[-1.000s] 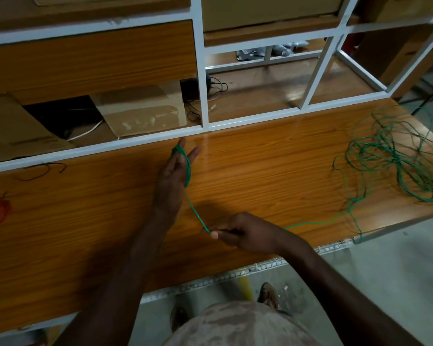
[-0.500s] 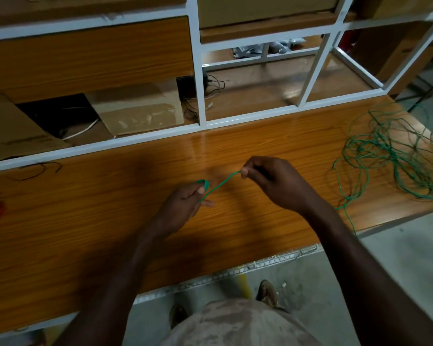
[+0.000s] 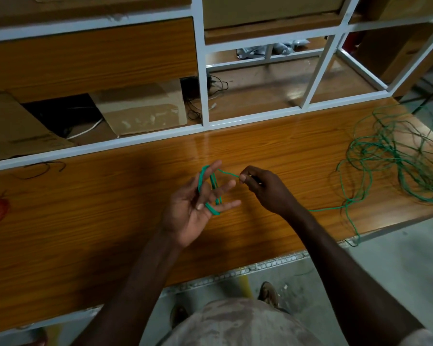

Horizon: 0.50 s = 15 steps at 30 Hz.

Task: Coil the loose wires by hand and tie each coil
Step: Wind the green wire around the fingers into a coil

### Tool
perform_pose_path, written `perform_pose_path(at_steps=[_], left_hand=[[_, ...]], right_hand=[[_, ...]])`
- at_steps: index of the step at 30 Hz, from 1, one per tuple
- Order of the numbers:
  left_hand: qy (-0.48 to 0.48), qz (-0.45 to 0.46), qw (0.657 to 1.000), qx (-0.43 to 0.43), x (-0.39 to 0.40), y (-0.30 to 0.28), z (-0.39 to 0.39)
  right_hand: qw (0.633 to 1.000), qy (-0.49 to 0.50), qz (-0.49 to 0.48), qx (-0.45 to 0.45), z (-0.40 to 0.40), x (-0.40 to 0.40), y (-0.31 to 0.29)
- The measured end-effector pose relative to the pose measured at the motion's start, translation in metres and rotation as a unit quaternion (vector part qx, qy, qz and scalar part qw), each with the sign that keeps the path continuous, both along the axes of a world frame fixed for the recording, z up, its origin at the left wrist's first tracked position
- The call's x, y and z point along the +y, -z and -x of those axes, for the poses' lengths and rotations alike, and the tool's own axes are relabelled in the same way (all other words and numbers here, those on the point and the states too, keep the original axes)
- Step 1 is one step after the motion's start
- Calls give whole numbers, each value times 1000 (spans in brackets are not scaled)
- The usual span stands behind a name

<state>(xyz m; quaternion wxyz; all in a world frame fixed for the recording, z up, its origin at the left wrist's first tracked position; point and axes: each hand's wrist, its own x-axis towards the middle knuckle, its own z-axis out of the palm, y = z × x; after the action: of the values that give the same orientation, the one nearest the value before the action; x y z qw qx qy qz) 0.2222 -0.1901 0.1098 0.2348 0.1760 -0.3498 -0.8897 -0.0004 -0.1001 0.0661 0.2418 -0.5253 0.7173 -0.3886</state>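
Glossy wood-grain bench (image 3: 110,221); white painted metal frame (image 3: 202,71); matt cardboard (image 3: 145,108).

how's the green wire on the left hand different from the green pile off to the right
The coil is a few tidy loops wound round the left hand fingers; the loose pile sprawls tangled on the bench top. The coil is small and held up; the pile is wide and lies flat. Both are green wire.
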Motion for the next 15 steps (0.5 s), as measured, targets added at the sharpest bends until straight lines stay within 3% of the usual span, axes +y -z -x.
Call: perform_pose_path(at_steps=[4,7,11,15], left_hand=[[-43,-75,996,38,-14,-9,3],[-78,-82,993,36,-27,-16,5],[-144,-18,988,-44,-45,-14,10],[-180,101,969,-135,-51,-16,12]], right_hand=[[999,-39,-34,4,-14,11,8],[993,-89,-68,24,-34,23,12],[980,-164,-94,63,-67,39,-9],[977,-180,-91,72,-78,47,-31]])
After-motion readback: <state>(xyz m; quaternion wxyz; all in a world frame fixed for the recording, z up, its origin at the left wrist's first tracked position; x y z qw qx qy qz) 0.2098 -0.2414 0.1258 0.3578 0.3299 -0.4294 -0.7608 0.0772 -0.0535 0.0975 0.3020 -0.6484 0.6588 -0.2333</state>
